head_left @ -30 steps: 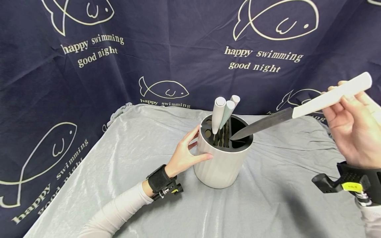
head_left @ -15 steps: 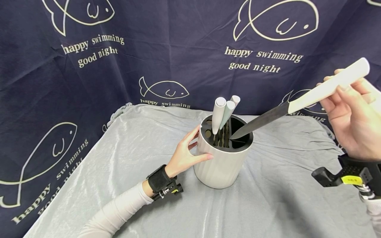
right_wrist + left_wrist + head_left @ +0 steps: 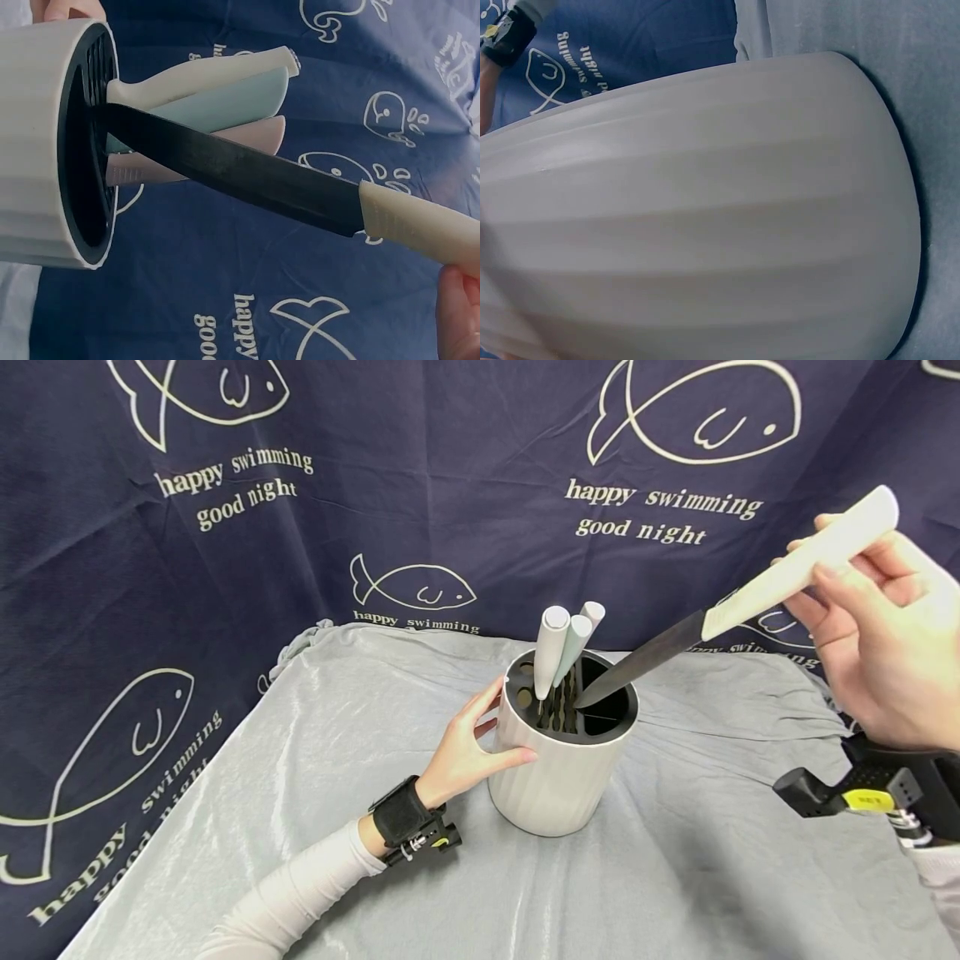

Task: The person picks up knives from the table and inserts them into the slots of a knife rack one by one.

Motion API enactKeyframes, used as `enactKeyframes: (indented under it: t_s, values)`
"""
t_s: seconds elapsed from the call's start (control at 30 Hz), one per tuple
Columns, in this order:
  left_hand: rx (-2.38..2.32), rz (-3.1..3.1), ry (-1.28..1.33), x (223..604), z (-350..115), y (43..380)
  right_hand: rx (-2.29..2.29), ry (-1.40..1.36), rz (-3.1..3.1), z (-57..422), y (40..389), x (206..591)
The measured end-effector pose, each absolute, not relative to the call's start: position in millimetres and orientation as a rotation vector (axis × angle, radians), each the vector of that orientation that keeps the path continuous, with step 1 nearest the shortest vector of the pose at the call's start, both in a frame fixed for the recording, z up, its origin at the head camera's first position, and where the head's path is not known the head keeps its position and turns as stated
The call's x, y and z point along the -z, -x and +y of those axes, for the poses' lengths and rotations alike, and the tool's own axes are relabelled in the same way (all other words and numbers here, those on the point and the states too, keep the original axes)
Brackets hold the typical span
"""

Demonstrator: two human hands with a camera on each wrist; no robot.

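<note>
A white ribbed knife block with a black slotted top stands upright on the cloth. My left hand grips its left side, thumb in front and fingers behind. In my right hand I hold a kitchen knife by its cream handle. Its dark blade slants down to the left, the tip right at the slots beside the block's larger opening. Three handles rise from the block: white, pale blue-green and pinkish. The left wrist view is mostly filled by the block's wall.
Wrinkled light grey cloth covers the table under the block. A dark blue curtain with fish drawings and lettering hangs behind and along the left. Each wrist wears a black camera mount.
My right hand has moved up and to the left, tilting the knife steeper. Its tip has shifted slightly left at the slots. The left hand and the knife block have stayed put.
</note>
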State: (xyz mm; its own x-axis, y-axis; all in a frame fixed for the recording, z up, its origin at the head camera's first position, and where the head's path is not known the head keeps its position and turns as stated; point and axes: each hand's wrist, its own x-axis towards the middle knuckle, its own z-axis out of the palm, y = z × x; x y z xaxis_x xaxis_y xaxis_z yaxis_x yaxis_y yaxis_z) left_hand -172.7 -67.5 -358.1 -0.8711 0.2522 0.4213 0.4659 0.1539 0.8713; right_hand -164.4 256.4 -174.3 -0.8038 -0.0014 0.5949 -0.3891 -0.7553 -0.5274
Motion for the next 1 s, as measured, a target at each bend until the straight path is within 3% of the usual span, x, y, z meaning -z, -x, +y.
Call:
enactKeyframes:
  t_s: [0.4,0.77,1.0]
  values:
    - [1.805,-2.254,0.704,358.6,-68.1,172.3,-2.419,-0.942,-1.234,232.7,156.6,163.7]
    - [1.805,-2.253,0.71,358.9,-68.6,172.0,-2.324,-0.999,-1.317,222.8,153.3,172.8]
    - [1.799,-2.255,0.707,358.2,-68.3,172.1,-2.028,-0.922,-1.68,204.7,149.9,189.2]
